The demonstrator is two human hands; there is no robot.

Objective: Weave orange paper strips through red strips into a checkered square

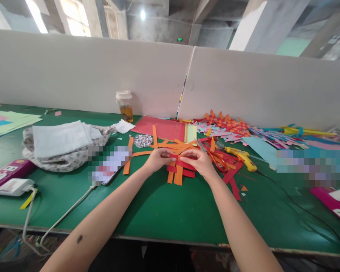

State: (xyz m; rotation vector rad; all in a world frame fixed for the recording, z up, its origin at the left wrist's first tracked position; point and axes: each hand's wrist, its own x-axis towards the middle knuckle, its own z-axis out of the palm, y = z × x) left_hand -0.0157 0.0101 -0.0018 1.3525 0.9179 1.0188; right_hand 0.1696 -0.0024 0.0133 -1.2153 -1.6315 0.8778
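Observation:
Both my hands meet over a small lattice of woven red and orange paper strips (178, 174) on the green table. My left hand (159, 158) pinches the left side of the weave, fingertips bent inward. Across from it, my right hand (197, 160) pinches the right side near a red strip. The orange ends hang toward me below the fingers. Loose orange paper strips (154, 136) lie behind and left of the hands. Scissors with orange handles (218, 161) rest just right of my right hand, beside a yellow glue gun (245, 158). My fingers cover the weave's upper part.
A phone (113, 163) on a white cable and a patterned cloth bag (65, 162) lie left. A lidded cup (125, 107) stands by the partition (87, 71). Red paper sheets (160, 128) lie behind; woven orange pieces (228, 122) and colored strips are piled right. A black cord crosses the right side.

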